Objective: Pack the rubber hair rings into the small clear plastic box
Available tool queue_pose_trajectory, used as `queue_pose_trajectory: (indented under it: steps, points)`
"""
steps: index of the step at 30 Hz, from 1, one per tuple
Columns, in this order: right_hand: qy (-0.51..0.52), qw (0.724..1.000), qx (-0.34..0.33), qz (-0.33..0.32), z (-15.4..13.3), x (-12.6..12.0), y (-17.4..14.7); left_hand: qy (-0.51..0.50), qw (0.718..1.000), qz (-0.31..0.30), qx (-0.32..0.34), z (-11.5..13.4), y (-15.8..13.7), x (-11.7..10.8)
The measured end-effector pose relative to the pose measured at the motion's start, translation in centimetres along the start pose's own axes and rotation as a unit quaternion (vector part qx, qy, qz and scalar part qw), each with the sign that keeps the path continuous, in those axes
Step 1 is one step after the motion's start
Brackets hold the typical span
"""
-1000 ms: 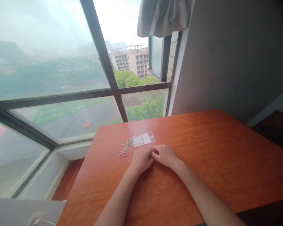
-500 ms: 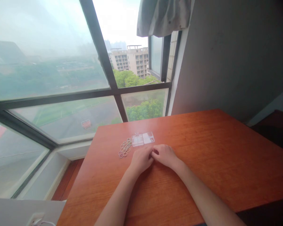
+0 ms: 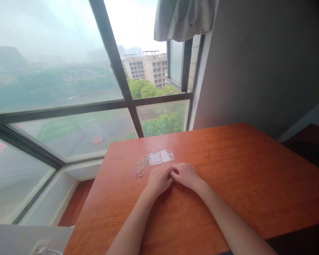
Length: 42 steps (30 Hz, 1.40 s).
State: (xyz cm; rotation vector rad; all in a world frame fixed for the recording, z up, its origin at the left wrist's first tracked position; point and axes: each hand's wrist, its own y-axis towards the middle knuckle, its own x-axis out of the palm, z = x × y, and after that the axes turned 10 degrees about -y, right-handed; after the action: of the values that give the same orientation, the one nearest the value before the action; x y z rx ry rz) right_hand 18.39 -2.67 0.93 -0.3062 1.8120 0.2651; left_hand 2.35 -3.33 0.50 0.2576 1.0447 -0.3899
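Note:
My left hand (image 3: 161,178) and my right hand (image 3: 184,174) meet at the fingertips above the table. Both are closed, fingers bent inward, and whatever lies between them is hidden by the hands. Just beyond them sits a clear plastic case (image 3: 167,156), opened flat, with whitish contents too small to make out. To the left of the case, a loose cluster of several small rings (image 3: 140,166) lies on the wood, close to my left hand but apart from it.
The reddish-brown wooden table (image 3: 241,177) extends to both sides of my arms. A dark-framed window (image 3: 95,106) stands behind its far edge, with a grey curtain (image 3: 184,21) hanging at the top. A wall socket with a plugged cable (image 3: 50,251) is at lower left.

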Motion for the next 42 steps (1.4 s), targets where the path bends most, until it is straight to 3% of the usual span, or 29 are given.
queue_pose_trajectory:
  steps: [17, 23, 26, 28, 30, 32, 34, 36, 39, 42]
  points:
    - [0.010, 1.000, -0.010, 0.014, 0.3, 0.4, 0.1, -0.001, 1.000, 0.001, 0.008, -0.5, 0.0, 0.3]
    - [0.012, 1.000, -0.013, 0.019, 0.5, 0.6, 0.1, -0.006, 0.999, 0.028, 0.023, -0.3, -0.1, 0.0]
    - [0.000, 1.000, -0.006, 0.024, 0.6, 0.8, 0.1, -0.015, 0.996, 0.084, 0.010, -1.8, -0.2, -1.6]
    - [-0.008, 1.000, -0.005, 0.022, 0.6, 0.8, 0.1, -0.044, 0.984, 0.168, -0.031, -4.0, -0.4, -2.9]
    - [-0.012, 1.000, -0.009, 0.020, 0.6, 0.7, 0.1, -0.094, 0.953, 0.271, -0.095, -6.9, -0.5, -4.1]
    - [-0.014, 1.000, -0.010, 0.018, 0.6, 0.6, 0.1, -0.163, 0.923, 0.321, -0.135, -9.5, -0.6, -4.6]
    - [-0.015, 1.000, -0.009, 0.019, 0.6, 0.5, 0.1, -0.220, 0.917, 0.296, -0.149, -11.1, -0.5, -4.5]
    - [-0.014, 1.000, -0.009, 0.023, 0.6, 0.6, 0.1, -0.213, 0.933, 0.262, -0.123, -11.4, -0.3, -4.1]
    - [-0.004, 0.999, -0.009, 0.032, 0.8, 1.0, 0.3, -0.151, 0.961, 0.225, -0.059, -10.5, 0.2, -3.5]
    - [0.022, 0.998, -0.004, 0.060, 1.3, 1.4, 0.6, -0.138, 0.964, 0.221, -0.057, -9.6, 0.4, -3.3]
